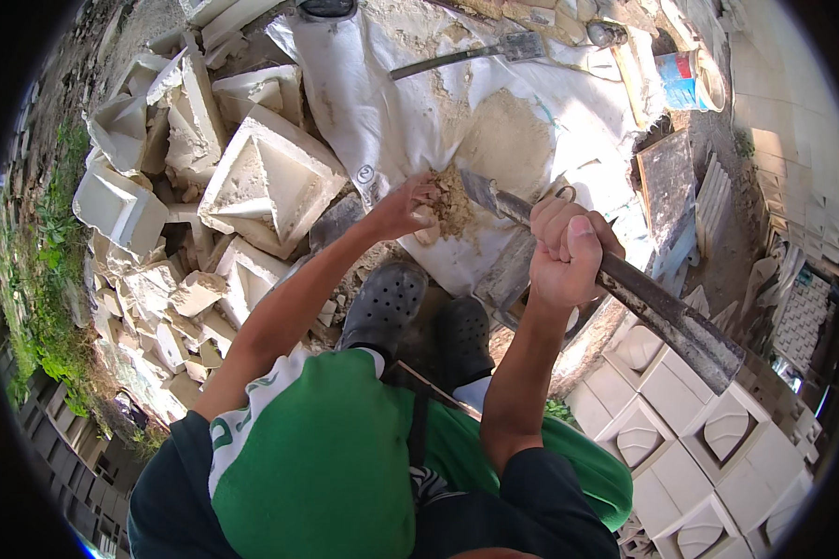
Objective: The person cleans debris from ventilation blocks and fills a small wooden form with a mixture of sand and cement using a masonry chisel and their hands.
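My right hand (569, 247) is wrapped round the dark metal shaft of a long digging bar (667, 312). Its flat blade points left toward a heap of crumbly sandy mortar (453, 203), and its thick hollow-looking end slants down to the right. At the heap's left edge is my left hand (408, 207), fingers bent and parted from the thumb, nothing visible gripped in it. A white sack sheet (345, 102) spreads under the heap, with a smooth patch of pale powder (508, 140) beyond.
Cast pale blocks (270, 182) and broken pieces are piled at left. A flat-bladed tool (466, 56) lies at the far side. A blue-and-white bucket (690, 82) rests far right; patterned blocks (680, 447) are stacked near right. My grey clogs (384, 303) stand below the sheet.
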A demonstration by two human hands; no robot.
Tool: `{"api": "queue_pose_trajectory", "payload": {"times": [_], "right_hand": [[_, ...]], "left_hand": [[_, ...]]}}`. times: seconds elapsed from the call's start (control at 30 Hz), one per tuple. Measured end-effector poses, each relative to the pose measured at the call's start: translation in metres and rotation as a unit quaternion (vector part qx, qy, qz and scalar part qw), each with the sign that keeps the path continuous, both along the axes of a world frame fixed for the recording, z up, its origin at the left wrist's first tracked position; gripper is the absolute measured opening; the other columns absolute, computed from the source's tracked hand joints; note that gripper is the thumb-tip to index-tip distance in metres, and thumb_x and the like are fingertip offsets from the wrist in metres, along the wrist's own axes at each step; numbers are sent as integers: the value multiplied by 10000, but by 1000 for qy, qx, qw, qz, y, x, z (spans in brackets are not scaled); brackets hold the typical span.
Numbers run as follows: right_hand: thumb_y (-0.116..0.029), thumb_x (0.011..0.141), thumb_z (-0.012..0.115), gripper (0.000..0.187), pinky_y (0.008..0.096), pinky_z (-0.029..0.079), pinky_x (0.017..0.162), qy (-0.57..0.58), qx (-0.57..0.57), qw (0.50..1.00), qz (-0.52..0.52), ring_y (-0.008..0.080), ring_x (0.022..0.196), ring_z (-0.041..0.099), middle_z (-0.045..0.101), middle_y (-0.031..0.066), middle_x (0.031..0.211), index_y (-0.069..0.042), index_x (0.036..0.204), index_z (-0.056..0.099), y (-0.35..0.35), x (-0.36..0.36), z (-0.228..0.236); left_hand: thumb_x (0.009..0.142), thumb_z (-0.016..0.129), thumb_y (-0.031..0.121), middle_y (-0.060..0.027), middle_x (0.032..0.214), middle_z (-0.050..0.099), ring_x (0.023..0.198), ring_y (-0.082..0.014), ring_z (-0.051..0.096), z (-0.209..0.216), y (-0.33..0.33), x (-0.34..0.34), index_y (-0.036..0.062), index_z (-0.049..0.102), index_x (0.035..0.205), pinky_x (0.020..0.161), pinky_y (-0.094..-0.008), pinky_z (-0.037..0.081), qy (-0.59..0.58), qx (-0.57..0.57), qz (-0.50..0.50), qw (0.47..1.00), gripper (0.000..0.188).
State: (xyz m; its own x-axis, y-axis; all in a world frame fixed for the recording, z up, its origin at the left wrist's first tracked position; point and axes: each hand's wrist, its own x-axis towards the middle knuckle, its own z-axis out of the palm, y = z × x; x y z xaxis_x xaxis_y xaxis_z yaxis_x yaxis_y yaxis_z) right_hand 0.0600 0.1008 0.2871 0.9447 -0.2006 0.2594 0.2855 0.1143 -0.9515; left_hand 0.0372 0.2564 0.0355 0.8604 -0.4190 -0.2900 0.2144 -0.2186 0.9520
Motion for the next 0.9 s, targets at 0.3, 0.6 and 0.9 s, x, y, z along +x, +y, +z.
{"api": "queue_pose_trajectory", "payload": {"times": [0.3, 0.6, 0.9], "right_hand": [[-12, 803, 455, 243, 274, 317, 465, 96, -74, 992, 40, 100, 473, 360, 416, 30, 518, 10, 565, 408, 2, -3, -106], [-24, 796, 449, 286, 290, 300, 454, 64, -43, 996, 52, 123, 464, 343, 358, 27, 498, -28, 539, 326, -7, -11, -77], [-23, 792, 449, 265, 283, 296, 468, 115, -102, 988, 25, 114, 477, 347, 411, 41, 515, -1, 548, 347, -7, 3, -103]], "left_hand": [[755, 728, 225, -126, 1160, 566, 1045, -289, 563, 26, -13, -32, 53, 530, 1196, 900, -385, 457, -61, 158, 123, 978, 513], [751, 684, 182, -113, 1070, 570, 1014, -322, 527, 22, -10, -44, 55, 589, 1087, 891, -411, 442, -132, 243, 77, 958, 371], [750, 674, 117, -117, 1007, 547, 987, -322, 511, 37, -3, -44, 51, 565, 1100, 893, -407, 430, -212, 225, 160, 938, 373]]}}
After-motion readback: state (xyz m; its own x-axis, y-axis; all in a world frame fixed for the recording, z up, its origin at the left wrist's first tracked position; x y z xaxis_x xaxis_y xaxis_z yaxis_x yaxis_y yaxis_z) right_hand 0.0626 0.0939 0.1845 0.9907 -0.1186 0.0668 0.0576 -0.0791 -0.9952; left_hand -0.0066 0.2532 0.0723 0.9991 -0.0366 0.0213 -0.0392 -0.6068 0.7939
